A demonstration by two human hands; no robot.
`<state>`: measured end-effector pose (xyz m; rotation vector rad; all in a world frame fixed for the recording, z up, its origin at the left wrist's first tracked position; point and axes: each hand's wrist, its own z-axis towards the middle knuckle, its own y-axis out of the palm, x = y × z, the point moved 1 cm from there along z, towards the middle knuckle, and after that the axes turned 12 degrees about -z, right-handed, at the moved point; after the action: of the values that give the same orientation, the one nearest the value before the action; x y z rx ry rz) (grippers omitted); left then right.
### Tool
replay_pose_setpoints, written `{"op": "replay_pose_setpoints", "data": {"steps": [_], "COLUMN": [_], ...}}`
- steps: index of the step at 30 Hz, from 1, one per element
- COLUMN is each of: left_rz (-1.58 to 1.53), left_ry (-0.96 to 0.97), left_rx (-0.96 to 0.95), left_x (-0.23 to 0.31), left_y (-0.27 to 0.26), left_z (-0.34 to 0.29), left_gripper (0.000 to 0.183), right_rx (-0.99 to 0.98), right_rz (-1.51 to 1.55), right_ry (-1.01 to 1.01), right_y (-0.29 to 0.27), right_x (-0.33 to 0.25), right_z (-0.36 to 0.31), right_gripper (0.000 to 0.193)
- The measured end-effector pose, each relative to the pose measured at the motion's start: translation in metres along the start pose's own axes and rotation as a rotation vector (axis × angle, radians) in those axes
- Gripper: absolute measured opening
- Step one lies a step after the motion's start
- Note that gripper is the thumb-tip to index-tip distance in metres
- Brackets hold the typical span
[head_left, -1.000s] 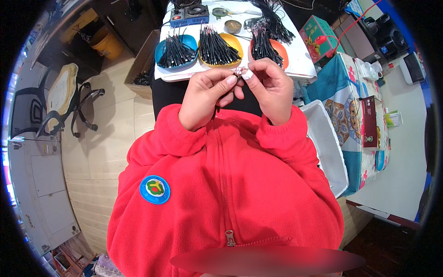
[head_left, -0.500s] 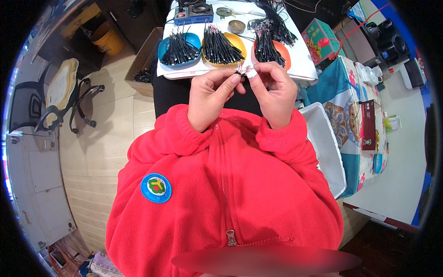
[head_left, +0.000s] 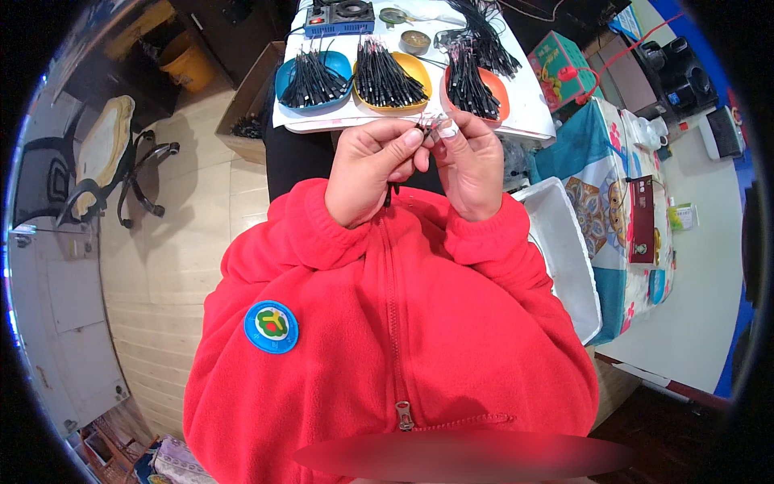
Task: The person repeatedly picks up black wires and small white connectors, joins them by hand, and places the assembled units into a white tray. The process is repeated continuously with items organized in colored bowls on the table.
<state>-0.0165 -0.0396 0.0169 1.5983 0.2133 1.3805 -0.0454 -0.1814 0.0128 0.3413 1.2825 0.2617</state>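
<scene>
Close together in front of my chest, my left hand and my right hand meet at the fingertips. Pinched in the left is a thin black cable, whose lower part hangs below the fingers. Fine red and pale wire ends poke up between the two hands. My right thumb and forefinger close on these wires; a white wrap shows at that thumb's tip. Just beyond stand a blue bowl, a yellow bowl and an orange bowl, each heaped with black cables.
On the white table are a blue box-shaped device, a small round tin and more black cables. A white foam box sits to my right, a cardboard box to the left. An office chair stands further left.
Both hands have shifted slightly, the right one inward to the left. The black cable's lower part now shows hanging beneath my left hand.
</scene>
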Motion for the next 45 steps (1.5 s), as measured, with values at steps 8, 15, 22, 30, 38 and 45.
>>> {"op": "replay_pose_setpoints", "data": {"steps": [8,15,22,30,38,45], "left_rz": [0.058,0.135,0.171,0.285,0.177,0.233], "left_ry": [-0.122,-0.159,-0.136,-0.167,-0.175,-0.160], "left_rx": [-0.056,-0.100,-0.069,-0.082,-0.062,-0.153], "left_x": [0.002,0.006,0.002,0.006,-0.001,-0.004], "left_y": [-0.006,-0.007,-0.001,-0.005,-0.005,-0.010], "left_z": [-0.001,-0.002,-0.003,-0.002,-0.002,-0.002], "left_gripper": [0.017,0.015,0.014,0.015,0.014,0.016], "right_rx": [-0.271,-0.246,-0.293,-0.253,-0.352,-0.409], "right_rz": [0.279,0.114,0.128,0.063,0.122,0.263], "right_ry": [0.304,0.285,0.308,0.342,0.401,0.428], "right_y": [-0.008,-0.020,-0.030,-0.028,-0.029,-0.032], "right_x": [-0.008,-0.017,-0.011,-0.012,-0.008,-0.002], "right_z": [0.004,0.002,0.004,0.001,0.003,0.001], "right_gripper": [0.017,0.022,0.023,0.019,0.018,0.023]}}
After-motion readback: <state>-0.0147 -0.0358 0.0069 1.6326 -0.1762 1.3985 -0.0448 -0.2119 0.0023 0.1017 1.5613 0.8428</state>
